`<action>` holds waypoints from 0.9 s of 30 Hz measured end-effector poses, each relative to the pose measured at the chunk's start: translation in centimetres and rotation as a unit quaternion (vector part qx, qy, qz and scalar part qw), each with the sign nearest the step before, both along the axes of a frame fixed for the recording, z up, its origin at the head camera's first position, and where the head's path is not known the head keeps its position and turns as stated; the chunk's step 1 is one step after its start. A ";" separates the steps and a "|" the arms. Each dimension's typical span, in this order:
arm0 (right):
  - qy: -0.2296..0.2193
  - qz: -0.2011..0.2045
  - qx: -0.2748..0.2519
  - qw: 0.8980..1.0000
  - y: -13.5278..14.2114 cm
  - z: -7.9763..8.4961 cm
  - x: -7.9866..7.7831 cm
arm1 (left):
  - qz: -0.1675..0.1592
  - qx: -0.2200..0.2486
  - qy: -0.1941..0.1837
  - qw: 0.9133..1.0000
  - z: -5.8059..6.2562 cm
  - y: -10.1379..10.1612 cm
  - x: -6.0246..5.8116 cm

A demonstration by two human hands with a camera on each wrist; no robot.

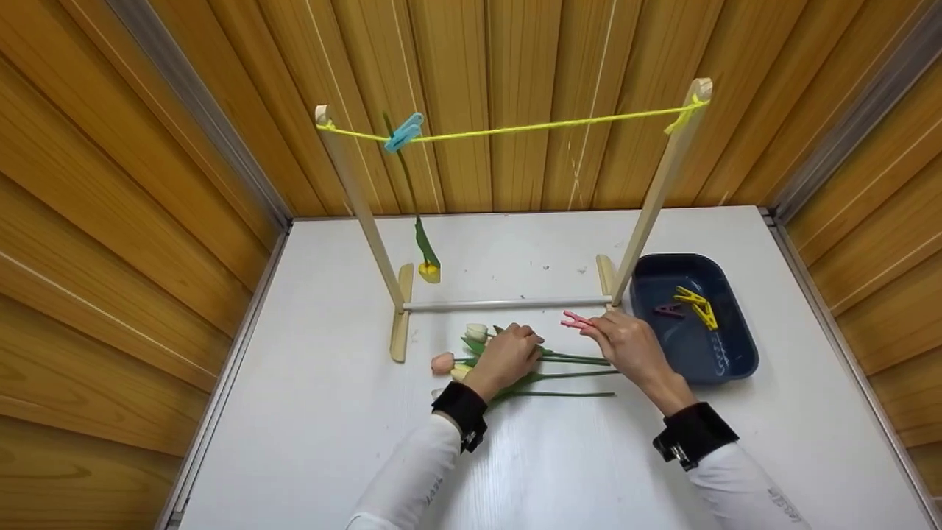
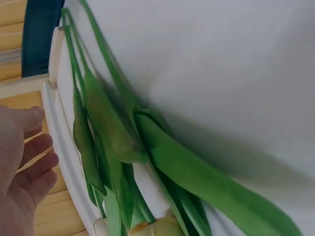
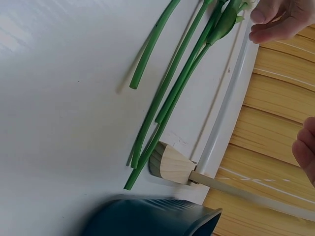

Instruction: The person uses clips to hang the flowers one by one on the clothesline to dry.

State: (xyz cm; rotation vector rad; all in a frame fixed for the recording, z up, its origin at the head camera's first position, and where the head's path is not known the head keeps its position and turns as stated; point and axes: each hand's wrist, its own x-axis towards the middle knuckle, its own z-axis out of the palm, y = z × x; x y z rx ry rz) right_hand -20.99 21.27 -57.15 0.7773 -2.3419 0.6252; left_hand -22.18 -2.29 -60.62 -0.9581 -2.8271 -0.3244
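My right hand (image 1: 629,346) pinches a pink clothespin (image 1: 576,321) above the stem ends. The left hand (image 1: 508,359) is over the leafy part of several artificial tulips lying on the table; in the left wrist view its fingers (image 2: 42,162) are loosely bent with nothing between them. Among the blooms are a white tulip (image 1: 477,332), a peach tulip (image 1: 442,363) and a pale yellow tulip (image 1: 461,372). Their green stems (image 3: 167,88) point right. A yellow tulip (image 1: 429,272) hangs head down from a yellow cord (image 1: 515,130), clipped by a blue clothespin (image 1: 405,132).
Two wooden posts (image 1: 655,199) carry the cord, joined low down by a white bar (image 1: 508,303). At the right stands a dark blue bin (image 1: 717,294) with yellow clothespins (image 1: 704,315) and a dark purple clothespin (image 1: 668,311). Wood-patterned walls enclose the white table (image 1: 294,442).
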 end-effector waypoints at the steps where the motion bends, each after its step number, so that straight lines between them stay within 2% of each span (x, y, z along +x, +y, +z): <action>1: 0.000 0.000 0.000 1.000 0.0 0.0 0.0 | -0.001 -0.009 -0.002 1.000 0.0 0.2 0.0; 7: 0.000 0.005 0.004 1.000 -0.1 -0.3 0.1 | -0.009 -0.049 -0.027 0.998 -0.4 1.1 -0.5; 13: -0.002 0.006 0.008 1.000 -0.3 -0.5 0.2 | 0.006 -0.086 -0.009 0.996 -1.5 1.2 -0.8; 19: -0.012 0.009 0.008 1.000 -0.3 -0.5 0.2 | 0.026 -0.063 -0.015 0.998 -2.5 0.3 -1.0; 22: -0.013 0.005 0.004 1.000 -0.2 -0.5 0.2 | 0.031 -0.051 -0.022 0.998 -2.4 -0.2 -1.1; 27: -0.008 0.004 0.004 1.000 -0.1 -0.7 0.2 | 0.040 -0.062 -0.045 0.996 -1.9 -1.1 -1.3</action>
